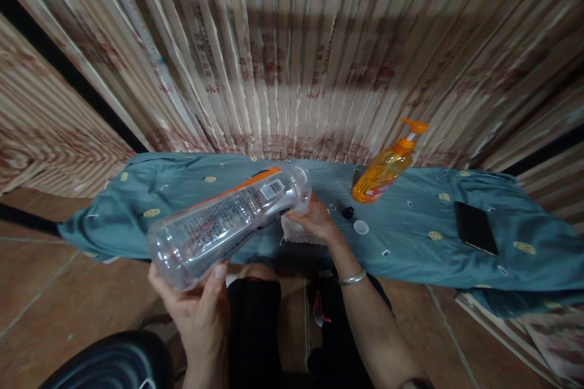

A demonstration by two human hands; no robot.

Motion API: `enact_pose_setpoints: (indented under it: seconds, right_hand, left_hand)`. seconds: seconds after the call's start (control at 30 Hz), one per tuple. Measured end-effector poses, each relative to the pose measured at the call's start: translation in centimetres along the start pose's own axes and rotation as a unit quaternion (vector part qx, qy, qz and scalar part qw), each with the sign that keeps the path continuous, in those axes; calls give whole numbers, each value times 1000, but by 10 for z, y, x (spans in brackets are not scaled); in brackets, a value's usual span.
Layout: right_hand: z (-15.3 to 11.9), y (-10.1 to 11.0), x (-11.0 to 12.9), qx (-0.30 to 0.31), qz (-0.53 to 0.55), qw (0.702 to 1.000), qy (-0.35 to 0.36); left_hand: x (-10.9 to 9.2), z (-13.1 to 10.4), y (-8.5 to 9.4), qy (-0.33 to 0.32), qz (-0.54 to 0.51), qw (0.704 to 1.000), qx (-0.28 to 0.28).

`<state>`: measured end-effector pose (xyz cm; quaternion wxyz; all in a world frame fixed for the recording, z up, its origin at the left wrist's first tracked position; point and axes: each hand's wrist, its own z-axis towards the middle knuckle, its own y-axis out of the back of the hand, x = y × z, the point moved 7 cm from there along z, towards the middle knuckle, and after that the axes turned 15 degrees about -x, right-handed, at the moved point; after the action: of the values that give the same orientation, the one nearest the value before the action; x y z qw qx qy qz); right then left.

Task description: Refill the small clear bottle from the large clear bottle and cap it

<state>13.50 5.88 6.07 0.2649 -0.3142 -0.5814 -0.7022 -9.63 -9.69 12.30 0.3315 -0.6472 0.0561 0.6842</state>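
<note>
gripping the base of a clear plastic bottle, the left hand tilted it above the teal patterned cloth; the right hand was closed around its neck end. an orange pump bottle stood beyond, near a small white cap.

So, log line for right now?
left hand: holds clear bottle, base end | right hand: at its neck | pump bottle, white disc: on cloth
</note>
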Motion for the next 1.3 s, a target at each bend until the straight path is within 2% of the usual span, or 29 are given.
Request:
enact_pose_setpoints:
  seconds: [0.13, 0.37, 0.63, 0.9, 1.17, 1.3]
  right_hand:
    - [0, -1, 0, 4, 2, 1000, -3]
    - [2, -3, 1, 6, 8, 1000, 12]
    - [2, -5, -2, 0, -5, 1000, 3]
    - [1, -1, 6, 13, -5, 1000, 20]
    - [2, -2, 5, 1, -21, 1000, 9]
    - [3, -4, 3, 18, -25, 1000, -1]
  left_hand:
    - [-4, 1, -6, 36, -71, 997, -10]
    - [-1, 4, -9, 66, -95, 993, -21]
    - [-4, 7, -12, 61, -123, 990, -19]
    - [1, 9, -11, 52, -112, 992, -26]
    - [9, 12, 0, 65, -65, 992, -89]
    - [9, 10, 0, 59, -44, 993, -89]
